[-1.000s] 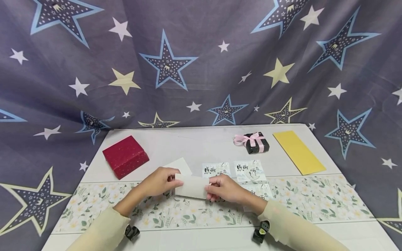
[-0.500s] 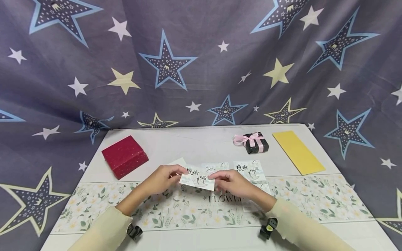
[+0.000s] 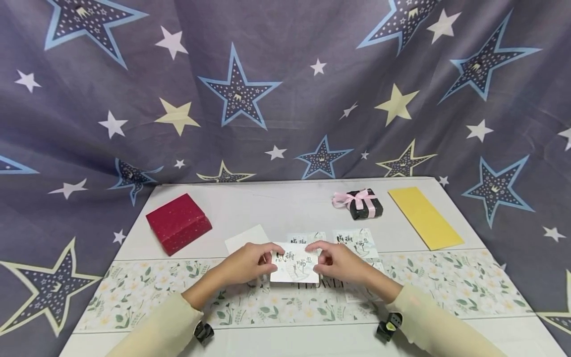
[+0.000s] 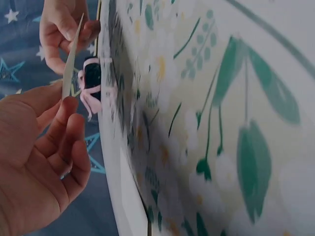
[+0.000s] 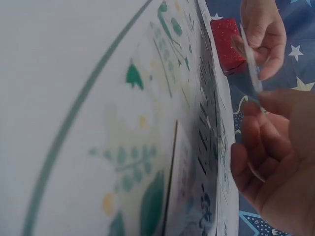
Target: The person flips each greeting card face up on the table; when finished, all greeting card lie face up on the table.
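Observation:
Both hands hold one white greeting card (image 3: 294, 270) with black brush lettering above the middle of the table. My left hand (image 3: 251, 263) pinches its left edge between thumb and fingers; my right hand (image 3: 341, 262) pinches the right edge. Seen edge-on in the left wrist view, the card (image 4: 72, 64) is a thin strip between the fingertips and stands off the cloth. Behind it, a similar card (image 3: 308, 237) lies partly covered, and another card (image 3: 357, 241) lies to its right. A further card (image 3: 357, 292) is mostly hidden under my right forearm. Left of them lies a blank white card (image 3: 247, 238).
A dark red box (image 3: 178, 223) stands at the back left. A small black gift box (image 3: 366, 206) with a pink ribbon and a yellow envelope (image 3: 424, 217) are at the back right. A floral strip (image 3: 147, 297) crosses the white table; a star-patterned curtain (image 3: 285, 99) hangs behind.
The card first showed its plain back; it has been turned so the lettered face shows. Both hands have shifted slightly right with it, uncovering more of the blank card.

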The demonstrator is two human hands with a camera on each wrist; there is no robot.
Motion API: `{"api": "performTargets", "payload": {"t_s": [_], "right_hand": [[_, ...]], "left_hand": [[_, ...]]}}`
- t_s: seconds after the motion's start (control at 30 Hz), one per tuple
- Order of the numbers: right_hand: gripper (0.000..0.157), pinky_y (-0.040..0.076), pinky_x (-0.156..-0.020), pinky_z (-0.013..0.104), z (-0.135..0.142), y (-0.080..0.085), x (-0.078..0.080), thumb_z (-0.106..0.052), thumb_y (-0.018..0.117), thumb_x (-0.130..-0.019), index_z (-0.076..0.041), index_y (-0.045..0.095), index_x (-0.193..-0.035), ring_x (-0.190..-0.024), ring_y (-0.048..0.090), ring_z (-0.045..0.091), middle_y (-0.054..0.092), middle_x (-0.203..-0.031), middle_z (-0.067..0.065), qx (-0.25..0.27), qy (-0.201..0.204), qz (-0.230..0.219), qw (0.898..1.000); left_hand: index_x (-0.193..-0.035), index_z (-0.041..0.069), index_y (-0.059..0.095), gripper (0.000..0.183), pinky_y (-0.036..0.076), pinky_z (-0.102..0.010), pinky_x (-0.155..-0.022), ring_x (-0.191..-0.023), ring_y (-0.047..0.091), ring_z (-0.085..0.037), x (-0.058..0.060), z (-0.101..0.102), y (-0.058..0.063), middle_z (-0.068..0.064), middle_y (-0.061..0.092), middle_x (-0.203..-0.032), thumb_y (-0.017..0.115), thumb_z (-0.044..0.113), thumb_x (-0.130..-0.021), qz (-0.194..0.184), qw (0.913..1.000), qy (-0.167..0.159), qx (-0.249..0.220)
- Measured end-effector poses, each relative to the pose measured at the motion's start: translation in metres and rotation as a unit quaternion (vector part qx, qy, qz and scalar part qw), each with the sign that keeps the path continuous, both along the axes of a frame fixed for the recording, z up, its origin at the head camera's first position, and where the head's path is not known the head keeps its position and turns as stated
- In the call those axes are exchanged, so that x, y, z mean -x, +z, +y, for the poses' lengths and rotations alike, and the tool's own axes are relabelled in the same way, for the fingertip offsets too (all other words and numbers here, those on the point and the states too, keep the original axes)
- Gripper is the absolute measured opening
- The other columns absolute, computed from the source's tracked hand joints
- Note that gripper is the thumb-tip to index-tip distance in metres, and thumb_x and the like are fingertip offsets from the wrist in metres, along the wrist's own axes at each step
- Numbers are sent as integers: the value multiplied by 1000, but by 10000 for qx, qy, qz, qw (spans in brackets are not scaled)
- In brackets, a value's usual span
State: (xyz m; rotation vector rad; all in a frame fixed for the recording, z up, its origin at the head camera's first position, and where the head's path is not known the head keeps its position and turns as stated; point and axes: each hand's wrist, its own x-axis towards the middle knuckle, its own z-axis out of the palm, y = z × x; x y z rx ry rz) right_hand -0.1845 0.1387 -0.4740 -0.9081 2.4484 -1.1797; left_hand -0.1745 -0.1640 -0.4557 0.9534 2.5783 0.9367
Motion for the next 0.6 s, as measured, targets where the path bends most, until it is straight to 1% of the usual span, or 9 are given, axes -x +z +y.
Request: {"api": "performTargets", "payload": {"t_s": [0.07, 0.17, 0.37, 0.5, 0.6], "right_hand": [[52, 54, -68, 23, 4, 0, -2, -12, 73, -91, -10, 57, -140, -67, 58, 1, 64, -78, -11, -236, 151, 47, 9996], [56, 53, -65, 22, 10, -1, -5, -13, 73, -91, -11, 55, -144, -65, 56, -1, 62, -76, -13, -538, 325, 110, 9980], [55, 49, -62, 21, 18, -4, -11, -14, 74, -90, -13, 57, -143, -62, 52, -2, 59, -73, -15, -918, 376, 89, 9950], [53, 47, -61, 21, 23, -3, -14, -15, 74, -90, -14, 58, -141, -61, 51, -2, 58, -72, -16, -1090, 388, 155, 9932], [53, 47, -60, 21, 27, -1, -14, -14, 74, -90, -14, 59, -141, -61, 50, -1, 58, -73, -15, -1150, 405, 113, 9925]], "left_hand": [[-137, 12, 61, 42, 47, -20, -61, -63, 51, 2, -2, 4, -2, 12, 62, -84, 71, 21, -97, 7, 9998, -107, 163], [-136, 14, 62, 42, 44, -19, -62, -62, 48, 4, -4, 11, -5, 15, 60, -80, 72, 23, -96, 46, 9991, -200, 379], [-132, 17, 64, 40, 43, -18, -60, -59, 47, 5, -10, 23, -11, 18, 58, -75, 73, 27, -95, 170, 9972, -342, 649], [-133, 18, 64, 44, 42, -18, -62, -60, 47, 6, -13, 31, -12, 21, 58, -75, 76, 32, -93, 178, 9957, -329, 847], [-135, 20, 63, 49, 41, -17, -63, -61, 47, 6, -16, 36, -14, 23, 57, -75, 78, 35, -90, 138, 9948, -276, 971]]}}
